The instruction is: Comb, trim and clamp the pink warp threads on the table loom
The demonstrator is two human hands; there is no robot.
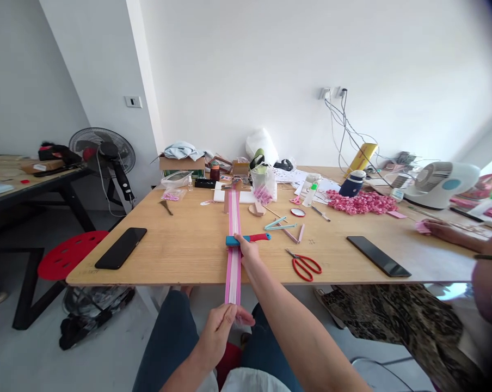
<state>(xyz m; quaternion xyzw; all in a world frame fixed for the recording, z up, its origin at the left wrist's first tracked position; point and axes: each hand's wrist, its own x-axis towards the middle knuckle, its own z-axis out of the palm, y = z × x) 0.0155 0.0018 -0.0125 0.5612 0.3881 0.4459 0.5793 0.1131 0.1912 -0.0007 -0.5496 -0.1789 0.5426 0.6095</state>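
Note:
A long pink and white band of strands [234,218] runs from a clamp-like holder [237,184] at the back of the table, over the front edge and down towards my lap. My left hand [218,328] is closed around the band's near end, below the table edge. My right hand [248,249] grips a tool with a blue head and a red-and-blue handle [259,237]. Its head lies across the band, about midway over the table. The underside of the tool is hidden.
Red-handled scissors [306,268] lie right of the band, with light-blue and pink clips [281,226] behind. Black phones lie left [121,248] and right [377,256]. A co-worker's hand [437,228] holds pink material at right. Pink trim [362,202] surrounds a dark-blue bottle [352,184].

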